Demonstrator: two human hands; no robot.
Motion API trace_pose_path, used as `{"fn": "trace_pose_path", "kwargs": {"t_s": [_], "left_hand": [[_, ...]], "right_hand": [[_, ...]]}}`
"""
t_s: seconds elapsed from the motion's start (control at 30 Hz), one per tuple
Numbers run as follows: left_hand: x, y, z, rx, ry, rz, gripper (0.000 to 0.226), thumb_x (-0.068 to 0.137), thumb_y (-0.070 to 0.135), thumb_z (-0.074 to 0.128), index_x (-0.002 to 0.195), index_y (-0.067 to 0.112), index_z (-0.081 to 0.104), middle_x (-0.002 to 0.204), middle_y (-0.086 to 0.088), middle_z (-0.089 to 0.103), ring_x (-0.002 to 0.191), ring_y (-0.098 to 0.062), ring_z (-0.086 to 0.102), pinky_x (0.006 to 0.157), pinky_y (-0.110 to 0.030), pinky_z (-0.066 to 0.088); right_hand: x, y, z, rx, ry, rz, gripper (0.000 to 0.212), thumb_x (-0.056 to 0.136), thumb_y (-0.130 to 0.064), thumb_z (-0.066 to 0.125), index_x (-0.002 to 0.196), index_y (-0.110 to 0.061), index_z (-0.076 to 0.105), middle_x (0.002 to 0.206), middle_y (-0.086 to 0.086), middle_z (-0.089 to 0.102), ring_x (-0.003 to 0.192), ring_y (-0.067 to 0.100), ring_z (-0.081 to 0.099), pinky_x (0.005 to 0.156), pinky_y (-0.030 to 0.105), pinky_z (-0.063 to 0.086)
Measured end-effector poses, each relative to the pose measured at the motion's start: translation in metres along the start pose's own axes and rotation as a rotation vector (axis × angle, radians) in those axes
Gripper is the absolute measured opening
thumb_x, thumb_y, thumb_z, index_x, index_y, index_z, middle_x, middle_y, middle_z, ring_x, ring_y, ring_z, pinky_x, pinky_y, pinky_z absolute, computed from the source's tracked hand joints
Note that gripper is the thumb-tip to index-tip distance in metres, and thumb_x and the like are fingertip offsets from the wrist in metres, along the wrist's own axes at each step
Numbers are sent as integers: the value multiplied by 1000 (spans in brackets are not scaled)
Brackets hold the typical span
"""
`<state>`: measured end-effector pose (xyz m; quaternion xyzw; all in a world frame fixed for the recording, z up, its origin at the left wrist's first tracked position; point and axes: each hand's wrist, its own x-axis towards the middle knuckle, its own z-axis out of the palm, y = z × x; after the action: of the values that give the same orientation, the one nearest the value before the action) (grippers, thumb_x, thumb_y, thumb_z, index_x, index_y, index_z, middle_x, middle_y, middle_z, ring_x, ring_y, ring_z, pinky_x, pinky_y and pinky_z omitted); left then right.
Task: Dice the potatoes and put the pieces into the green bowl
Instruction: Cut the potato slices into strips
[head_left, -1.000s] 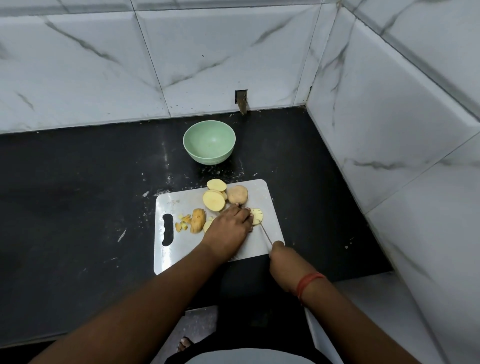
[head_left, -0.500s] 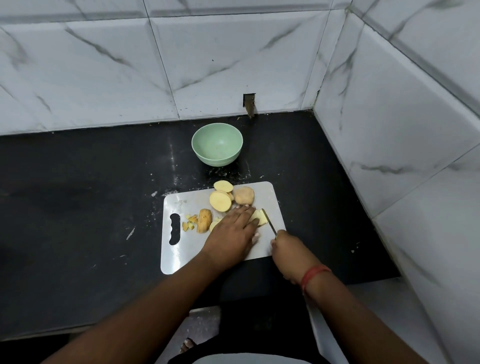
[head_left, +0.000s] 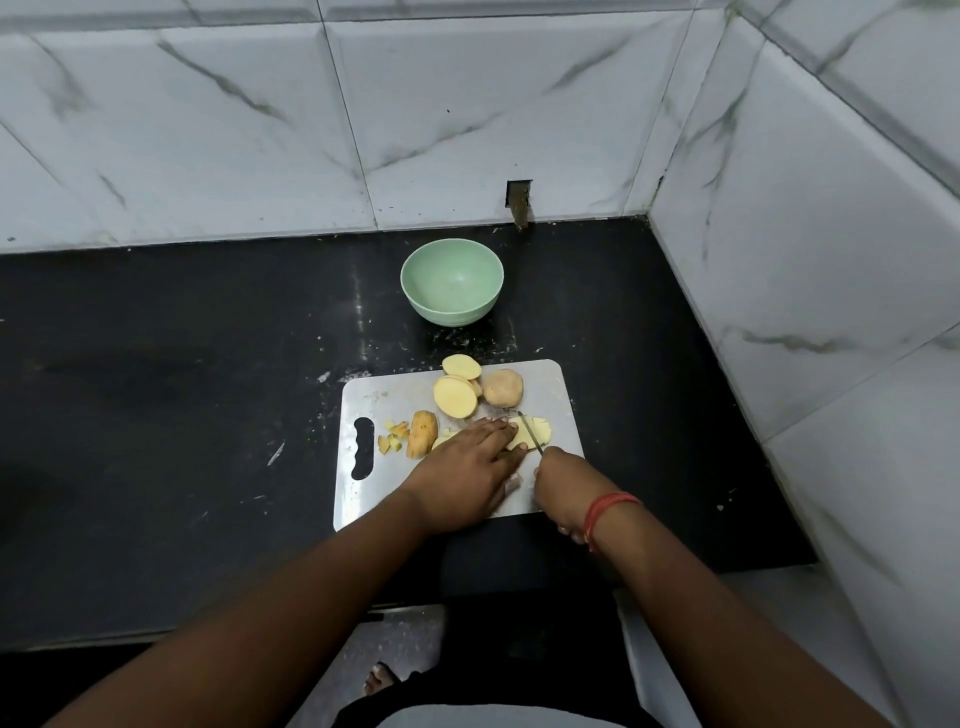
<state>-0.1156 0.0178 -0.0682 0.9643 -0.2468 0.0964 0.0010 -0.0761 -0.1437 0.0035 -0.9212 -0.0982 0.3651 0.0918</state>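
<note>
potato slice (head_left: 535, 434) under l hand (head_left: 467, 467), r hand (head_left: 561, 480) w/ knife (head_left: 530, 431).

The cutting board (head_left: 358, 499) lies on the counter (head_left: 156, 415), the bowl (head_left: 451, 281) behind it. On the board, potato pieces (head_left: 455, 396) lie behind both hands, small cubes (head_left: 393, 436) at left

Left hand (head_left: 467, 467) covering most of the potato slice (head_left: 537, 434) being cut, right hand (head_left: 563, 483) hiding the knife (head_left: 530, 434) handle, small diced bits (head_left: 392, 436) blurring together beyond counting, both forearms running off the lower edge.
</note>
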Motion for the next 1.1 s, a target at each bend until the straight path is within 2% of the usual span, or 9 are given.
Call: {"fn": "trace_pose_path", "kwargs": {"t_s": [0.13,0.2,0.3,0.37,0.47,0.63,0.73,0.93,1.1], "left_hand": [[1,3,-3,51,-39,2,50,100,46,50,133,13,67,137,-15,62,127,-31,59,112,-39,38],[1,3,-4,52,-58,-4,50,98,47,56,134,13,65,138,-15,61,128,-32,57,113,-40,38],[2,2,-6,41,-93,-11,51,98,47,55,134,13,66,138,-15,61,129,-32,57,112,-40,39],[1,3,-5,14,-115,-16,53,100,47,45,135,12,65,139,-16,60,130,-33,56,113,-42,40],[1,3,-4,-17,-137,-32,57,101,47,37,138,11,62,143,-17,57,133,-33,53,115,-43,37],[-3,3,-4,-68,-130,-49,59,104,49,38,150,12,49,156,-16,43,145,-32,38,121,-38,18],[-5,1,-3,-77,-104,-39,59,104,48,41,151,14,46,156,-17,42,145,-33,39,121,-39,17],[-12,-1,-8,-120,-117,-40,61,104,50,40,153,13,40,162,-17,30,150,-31,29,125,-39,10],[-16,-1,-8,-125,-135,-42,64,104,52,35,151,9,42,159,-16,37,148,-30,32,124,-36,10]], "right_hand": [[-4,0,6,-2,-61,86,21,96,-5,51,113,-10,41,86,10,53,64,21,46,44,27,31],[-9,6,12,45,-29,78,18,98,-6,45,115,-7,43,107,16,62,71,24,56,49,29,37],[-16,18,23,67,20,60,20,99,-9,40,118,-4,45,114,17,62,92,28,63,64,29,40],[-17,24,28,72,25,46,21,97,-5,39,117,-2,45,110,18,61,80,24,60,62,28,37],[-24,31,34,24,44,18,14,98,-6,39,111,-4,43,86,9,55,63,15,47,49,24,29],[-37,45,41,81,37,-17,14,102,-16,38,110,-6,45,107,16,60,96,30,61,70,29,40],[-44,43,35,148,120,-23,15,105,-23,38,98,-10,42,93,11,61,82,24,60,67,28,41],[-30,15,9,101,123,-47,17,103,-13,37,112,-4,47,107,16,63,97,31,64,67,30,44],[-14,0,4,75,63,-1,20,99,-8,43,119,-5,45,82,5,51,89,29,65,55,30,45]]}}
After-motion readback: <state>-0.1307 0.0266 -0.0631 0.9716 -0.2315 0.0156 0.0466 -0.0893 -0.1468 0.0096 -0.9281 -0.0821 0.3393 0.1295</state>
